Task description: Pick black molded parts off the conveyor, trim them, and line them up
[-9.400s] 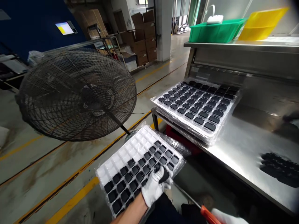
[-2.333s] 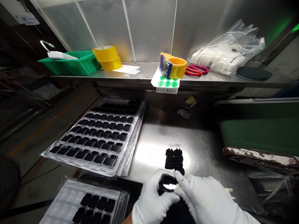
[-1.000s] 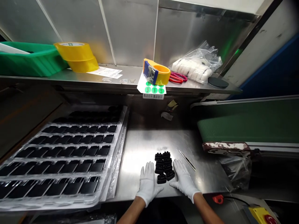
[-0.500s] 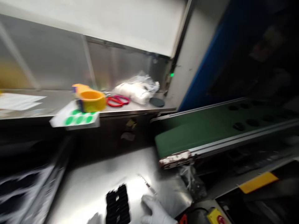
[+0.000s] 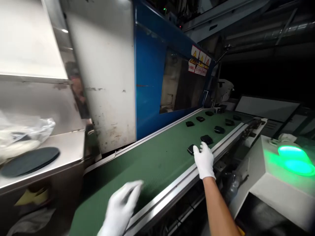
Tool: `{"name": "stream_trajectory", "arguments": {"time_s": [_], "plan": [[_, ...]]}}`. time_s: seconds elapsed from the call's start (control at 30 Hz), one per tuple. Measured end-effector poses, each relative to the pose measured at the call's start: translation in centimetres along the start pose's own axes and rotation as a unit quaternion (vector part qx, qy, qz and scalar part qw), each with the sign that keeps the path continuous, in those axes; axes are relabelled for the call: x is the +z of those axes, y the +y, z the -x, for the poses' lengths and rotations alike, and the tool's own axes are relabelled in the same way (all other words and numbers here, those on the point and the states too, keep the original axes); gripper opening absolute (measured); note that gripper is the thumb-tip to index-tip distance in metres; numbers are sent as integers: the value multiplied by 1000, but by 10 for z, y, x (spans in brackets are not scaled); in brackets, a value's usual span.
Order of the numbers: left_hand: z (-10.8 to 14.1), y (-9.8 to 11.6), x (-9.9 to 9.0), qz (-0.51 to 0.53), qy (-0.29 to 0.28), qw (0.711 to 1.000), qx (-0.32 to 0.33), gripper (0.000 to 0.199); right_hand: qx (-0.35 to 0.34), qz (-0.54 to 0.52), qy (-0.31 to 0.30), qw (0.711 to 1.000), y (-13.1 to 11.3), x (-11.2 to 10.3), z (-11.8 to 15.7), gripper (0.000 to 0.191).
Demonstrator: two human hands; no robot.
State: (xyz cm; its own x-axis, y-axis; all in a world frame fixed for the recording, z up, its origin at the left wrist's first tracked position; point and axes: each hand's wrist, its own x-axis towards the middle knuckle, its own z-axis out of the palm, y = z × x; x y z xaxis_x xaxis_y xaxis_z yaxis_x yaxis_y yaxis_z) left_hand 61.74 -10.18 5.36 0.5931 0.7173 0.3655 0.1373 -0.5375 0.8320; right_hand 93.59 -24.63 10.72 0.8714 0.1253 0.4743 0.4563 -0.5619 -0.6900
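Head view: my right hand (image 5: 204, 162) was spread, seemingly ready to grasp, beside a black part (image 5: 190, 149), holding nothing. My left hand (image 5: 117, 207) hung half-spread, empty.

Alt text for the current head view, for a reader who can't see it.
A white-gloved right hand reaches toward two black parts on a green conveyor belt; contact is unclear. The gloved left hand is nearer the camera. More black parts lie farther along the belt, beside a blue machine.
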Motion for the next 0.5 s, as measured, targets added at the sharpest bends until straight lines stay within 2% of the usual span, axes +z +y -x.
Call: {"name": "stream_trajectory", "arguments": {"time_s": [0.07, 0.13, 0.23, 0.3, 0.4, 0.5], "plan": [[-72, 41, 48, 64, -73, 995, -11, 26, -23, 53, -22, 998, -3, 10, -7, 45], [-141, 70, 101, 90, -110, 990, -22, 22, -54, 84, -51, 994, -8, 13, -2, 36], [-233, 93, 176, 77, -130, 987, -50, 22, -89, 100, -87, 987, -13, 9, 6, 28], [-283, 105, 218, 60, -135, 986, -76, 29, -89, 108, -98, 985, -16, 7, 8, 28], [-334, 128, 265, 28, -141, 985, -100, 34, -50, 123, -118, 984, -21, 6, 6, 29], [-353, 151, 296, 1, -154, 982, -111, 31, -27, 118, -145, 982, -24, 5, 4, 27]]}}
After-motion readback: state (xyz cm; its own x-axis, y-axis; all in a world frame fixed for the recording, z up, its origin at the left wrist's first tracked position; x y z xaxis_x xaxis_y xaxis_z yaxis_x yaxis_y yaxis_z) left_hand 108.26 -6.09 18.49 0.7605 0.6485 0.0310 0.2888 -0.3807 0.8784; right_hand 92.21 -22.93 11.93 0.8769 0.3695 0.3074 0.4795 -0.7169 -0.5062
